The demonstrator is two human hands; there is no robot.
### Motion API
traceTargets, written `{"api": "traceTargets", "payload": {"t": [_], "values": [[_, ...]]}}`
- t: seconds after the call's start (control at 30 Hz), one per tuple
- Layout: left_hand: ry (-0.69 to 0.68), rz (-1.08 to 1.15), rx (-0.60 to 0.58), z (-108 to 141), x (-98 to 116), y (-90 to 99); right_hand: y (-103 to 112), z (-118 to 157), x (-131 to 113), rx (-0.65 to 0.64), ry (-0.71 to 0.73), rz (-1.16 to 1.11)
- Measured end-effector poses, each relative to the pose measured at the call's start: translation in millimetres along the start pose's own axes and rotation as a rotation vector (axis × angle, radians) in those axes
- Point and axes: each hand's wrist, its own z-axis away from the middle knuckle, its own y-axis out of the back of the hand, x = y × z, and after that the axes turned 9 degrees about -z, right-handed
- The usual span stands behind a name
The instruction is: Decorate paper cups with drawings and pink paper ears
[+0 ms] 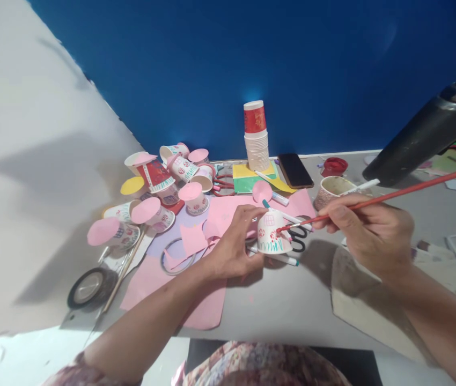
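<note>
My left hand (239,244) is closed on a small white paper cup (270,238), turned upside down above the table. Drawn on the cup are a purple window, red flowers and a teal grass-like border. In my right hand (368,233) is a long red paintbrush (397,191), and its tip meets the cup at a red flower. Just behind the cup lie black-handled scissors (299,241) and several markers (284,259). A paint-stained cup (330,192) with a white stick in it stands beyond my right hand.
Decorated cups with pink paper discs (146,210) crowd the left side. Pink paper (196,300) lies near a tape roll (91,289). A cup stack (257,147) and a phone (295,170) are at the back. A dark bottle (421,134) stands right, beyond a cloth (357,300).
</note>
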Motion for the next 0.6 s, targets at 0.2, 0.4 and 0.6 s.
{"api": "traceTargets", "payload": {"t": [0.2,0.4,0.6], "values": [[-0.016,-0.008,-0.001,-0.5,1.6,1.0,0.7,0.2,0.8,-0.013,0.048,0.047],[-0.02,-0.029,-0.002,0.0,-1.4,1.9,3.2,-0.8,4.0,0.046,0.023,0.025],[0.05,0.045,0.046,0.1,2.6,2.5,21.9,-17.3,7.6,0.276,0.04,-0.021]]}}
